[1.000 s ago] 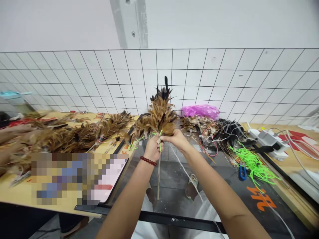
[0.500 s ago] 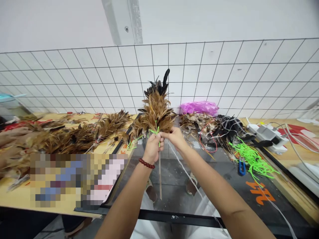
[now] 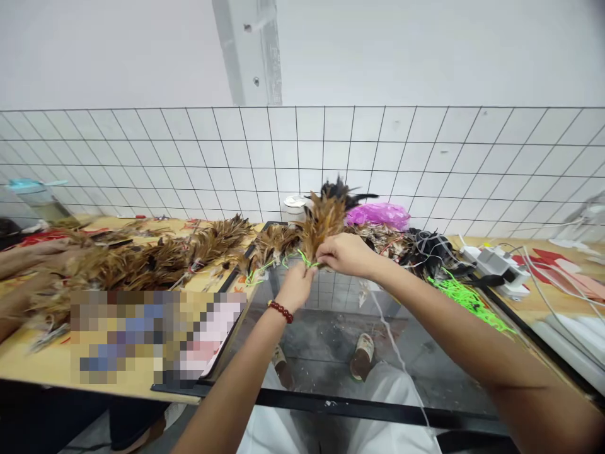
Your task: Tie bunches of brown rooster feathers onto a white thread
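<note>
The hands are held close together above the glass part of the desk (image 3: 33, 371). The right hand (image 3: 347, 254) is clamped on the base of a feather bundle (image 3: 325, 219), which is tilted away toward the wire grid (image 3: 401, 151). The left hand (image 3: 297, 287) is closed just below it on a green string (image 3: 307, 260). For a sound binding, the stems are best pinched tight while the string is drawn taut, so that no feather slips. Loose feathers (image 3: 142, 258) are heaped to the left. A pink bag (image 3: 378, 214), tangled cords (image 3: 425, 249) and spare green strings (image 3: 467, 299) are seen to the right. The trailing string ends could be snagged on the nearest heap.
</note>
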A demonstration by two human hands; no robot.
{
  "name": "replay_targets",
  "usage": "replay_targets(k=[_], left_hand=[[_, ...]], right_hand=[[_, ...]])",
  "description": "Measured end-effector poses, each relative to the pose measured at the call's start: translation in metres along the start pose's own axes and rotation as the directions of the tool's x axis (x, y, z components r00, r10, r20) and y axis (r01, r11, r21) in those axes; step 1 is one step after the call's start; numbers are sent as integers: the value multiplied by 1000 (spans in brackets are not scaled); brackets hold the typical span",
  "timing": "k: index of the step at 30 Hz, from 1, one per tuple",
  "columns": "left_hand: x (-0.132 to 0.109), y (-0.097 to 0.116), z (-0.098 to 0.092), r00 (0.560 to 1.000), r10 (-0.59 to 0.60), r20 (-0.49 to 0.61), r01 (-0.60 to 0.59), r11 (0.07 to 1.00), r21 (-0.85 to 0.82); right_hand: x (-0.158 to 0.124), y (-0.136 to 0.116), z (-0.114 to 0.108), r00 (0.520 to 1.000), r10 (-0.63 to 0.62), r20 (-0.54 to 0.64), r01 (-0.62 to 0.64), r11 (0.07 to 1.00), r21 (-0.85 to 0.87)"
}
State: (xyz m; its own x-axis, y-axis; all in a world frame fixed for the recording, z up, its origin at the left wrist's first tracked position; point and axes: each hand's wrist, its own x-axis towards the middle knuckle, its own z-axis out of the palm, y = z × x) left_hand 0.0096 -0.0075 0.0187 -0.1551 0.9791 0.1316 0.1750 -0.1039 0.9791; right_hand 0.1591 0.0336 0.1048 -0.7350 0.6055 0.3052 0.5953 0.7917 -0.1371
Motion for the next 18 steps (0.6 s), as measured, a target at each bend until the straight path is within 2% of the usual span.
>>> replay_targets(k=[1,3,5,7,9,11,15,18], left_hand=[[-4,2,2,997,78,17,-80,986,149],[-15,6,7,979,190,70,-203,897,392],[-26,9,10,969,231,82,-237,798,554],[-36,10,10,966,255,30,-210,718,663],[-43,9,9,956,291,-32,-178,666,724],[-48,7,7,946,320,-47,-174,624,762],[-53,9,-3,952,283,118,-257,526,811],[-51,16,-20,940,229,252,-333,456,825]], right_hand=[[6,-2,-8,997,-67,39,70,993,-94],[19,-8,-18,977,-159,140,185,963,-197],[31,-11,-18,953,-196,232,251,939,-237],[39,-12,-11,944,-186,273,257,933,-253],[45,-12,1,956,-151,253,218,940,-264],[50,-12,12,967,-123,222,181,949,-260],[61,-6,18,981,-42,190,69,988,-140],[60,22,8,958,175,227,-174,984,-22]])
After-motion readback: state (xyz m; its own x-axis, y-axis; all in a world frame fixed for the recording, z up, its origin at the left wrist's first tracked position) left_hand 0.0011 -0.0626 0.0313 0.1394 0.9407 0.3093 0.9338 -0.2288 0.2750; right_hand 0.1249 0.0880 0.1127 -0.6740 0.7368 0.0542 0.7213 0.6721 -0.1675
